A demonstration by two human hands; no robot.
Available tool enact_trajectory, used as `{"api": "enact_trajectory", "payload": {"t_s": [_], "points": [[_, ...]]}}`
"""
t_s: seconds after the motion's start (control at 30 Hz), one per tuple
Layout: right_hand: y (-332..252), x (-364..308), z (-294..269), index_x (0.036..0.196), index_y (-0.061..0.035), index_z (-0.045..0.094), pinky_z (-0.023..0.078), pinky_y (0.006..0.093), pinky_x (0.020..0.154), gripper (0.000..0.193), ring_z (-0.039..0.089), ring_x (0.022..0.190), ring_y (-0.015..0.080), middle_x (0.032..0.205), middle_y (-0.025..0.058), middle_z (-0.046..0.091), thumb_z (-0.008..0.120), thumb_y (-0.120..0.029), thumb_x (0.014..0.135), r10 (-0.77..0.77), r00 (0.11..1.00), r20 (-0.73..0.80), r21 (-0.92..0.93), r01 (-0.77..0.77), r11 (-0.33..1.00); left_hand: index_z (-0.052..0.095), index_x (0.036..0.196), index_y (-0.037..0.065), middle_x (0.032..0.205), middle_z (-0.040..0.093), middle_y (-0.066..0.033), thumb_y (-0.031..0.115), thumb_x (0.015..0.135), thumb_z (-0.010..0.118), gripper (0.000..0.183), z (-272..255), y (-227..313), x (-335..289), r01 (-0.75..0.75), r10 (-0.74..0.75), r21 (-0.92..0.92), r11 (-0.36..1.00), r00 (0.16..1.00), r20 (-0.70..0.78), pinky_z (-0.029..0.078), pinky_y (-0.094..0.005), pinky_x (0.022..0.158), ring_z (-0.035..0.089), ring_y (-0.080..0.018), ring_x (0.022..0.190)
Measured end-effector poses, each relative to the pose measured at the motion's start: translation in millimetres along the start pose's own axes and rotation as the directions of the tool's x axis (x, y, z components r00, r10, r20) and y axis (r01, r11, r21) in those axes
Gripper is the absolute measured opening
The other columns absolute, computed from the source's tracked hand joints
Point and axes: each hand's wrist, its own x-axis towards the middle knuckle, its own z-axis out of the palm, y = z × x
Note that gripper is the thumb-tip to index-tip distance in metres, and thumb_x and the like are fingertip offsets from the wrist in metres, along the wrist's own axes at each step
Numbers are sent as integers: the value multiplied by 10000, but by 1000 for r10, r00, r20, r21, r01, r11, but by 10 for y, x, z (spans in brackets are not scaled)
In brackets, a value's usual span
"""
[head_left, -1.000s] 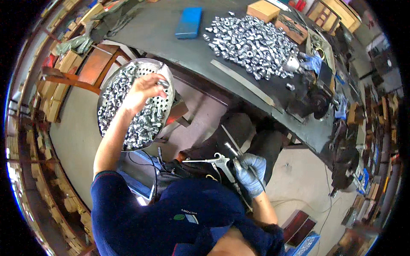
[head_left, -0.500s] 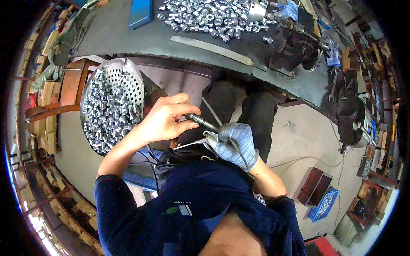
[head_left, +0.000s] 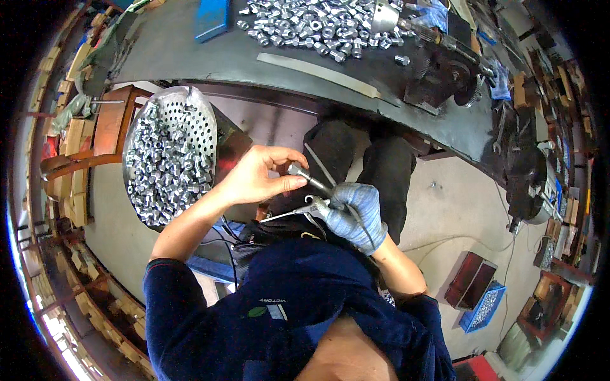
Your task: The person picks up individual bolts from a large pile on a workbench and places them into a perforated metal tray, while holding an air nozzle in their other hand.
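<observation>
My bare left hand (head_left: 264, 174) pinches a small silver metal fitting (head_left: 297, 169) between thumb and fingers. The fitting sits at the end of a short metal rod (head_left: 318, 185), whose other end runs into my right hand. My right hand (head_left: 356, 216), in a blue-grey knit glove, is wrapped round a metal tool with a small hook (head_left: 310, 199) and thin long arms; its exact kind is unclear, and the glove hides its grip. One thin strip (head_left: 321, 164) slants up past the rod. Both hands are above my lap, short of the bench.
To the left, a perforated metal pan (head_left: 202, 120) holds many hex fittings (head_left: 166, 171). On the dark bench (head_left: 171, 60) lie a heap of fittings (head_left: 318, 25), a flat metal bar (head_left: 318, 74), a blue block (head_left: 211, 19) and a chucked machine (head_left: 438, 70). A blue crate (head_left: 483, 308) stands on the floor at right.
My left fingers have shifted slightly down and right, and the silver fitting shows more plainly at the rod's end. My right hand keeps its grip on the tool, nearly still.
</observation>
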Motion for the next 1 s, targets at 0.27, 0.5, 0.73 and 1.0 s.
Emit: {"api": "enact_trajectory", "payload": {"t_s": [0.27, 0.5, 0.73, 1.0], "points": [[-160, -70, -114, 532, -144, 423, 397, 325, 428, 388, 503, 448, 237, 504, 46, 454, 794, -180, 643, -187, 980, -64, 137, 194, 971, 620, 846, 33, 647, 514, -45, -36, 606, 637, 250, -163, -171, 77, -92, 367, 629, 772, 873, -323, 363, -265, 477, 452, -130, 519], [-363, -30, -119, 531, -159, 463, 406, 337, 442, 343, 498, 449, 254, 501, 42, 441, 781, -228, 640, -216, 975, 57, 92, 210, 973, 636, 857, 73, 763, 609, -95, 27, 590, 655, 272, -128, -232, 103, -80, 402, 752, 654, 879, -257, 488, -390, 576, 616, -301, 663], [-237, 132, 107, 506, -118, 487, 403, 358, 437, 331, 516, 456, 287, 508, 94, 486, 745, -228, 681, -165, 985, 47, -23, 166, 986, 623, 836, 51, 663, 548, -104, 1, 578, 624, 262, 32, -225, 147, -207, 519, 781, 589, 838, -170, 455, -360, 514, 581, -301, 583], [-102, 71, -4, 514, -130, 512, 406, 368, 430, 295, 521, 446, 267, 499, 72, 498, 726, -203, 704, -248, 969, -22, -165, 241, 956, 655, 886, 83, 700, 602, -99, 112, 635, 635, 254, -121, -345, 390, -89, 447, 825, 557, 870, -208, 491, -383, 574, 609, -303, 649]]}}
